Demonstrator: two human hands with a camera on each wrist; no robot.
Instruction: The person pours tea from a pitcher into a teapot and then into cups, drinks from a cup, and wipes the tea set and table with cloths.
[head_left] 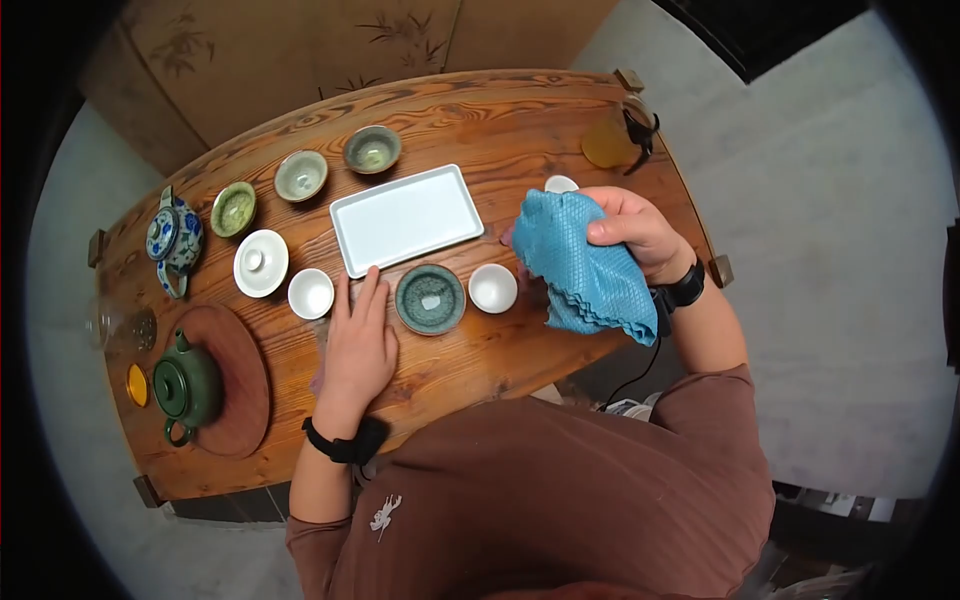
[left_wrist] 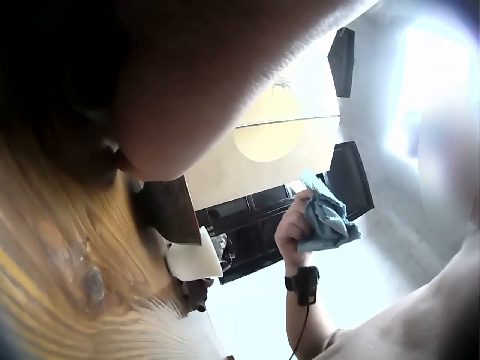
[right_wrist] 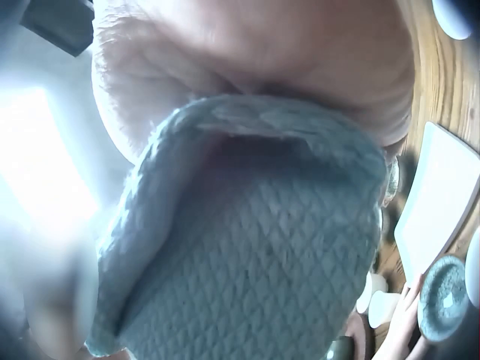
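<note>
In the head view a blue textured cloth (head_left: pixel 590 265) hangs from the right hand (head_left: pixel 640 235), pinched between thumb and fingers above the table's right part; it fills much of the right wrist view (right_wrist: pixel 262 247). The left hand (head_left: pixel 362 345) lies palm down, fingers extended, its fingertips at the lower edge of a white rectangular tray (head_left: pixel 405 220). A white cup (head_left: pixel 311 294) stands left of those fingers, and a green crackled bowl (head_left: pixel 430 299) to their right. Beside that bowl is another white cup (head_left: pixel 493 288). The cloth partly hides a small white cup (head_left: pixel 561 184).
Three bowls, one of them grey-green (head_left: pixel 372 149), line the far side. To the left are a white lidded bowl (head_left: pixel 261 264), a blue-and-white teapot (head_left: pixel 174 240) and a green teapot (head_left: pixel 188 385) by a round brown board (head_left: pixel 240 380). A glass pitcher (head_left: pixel 608 142) stands far right.
</note>
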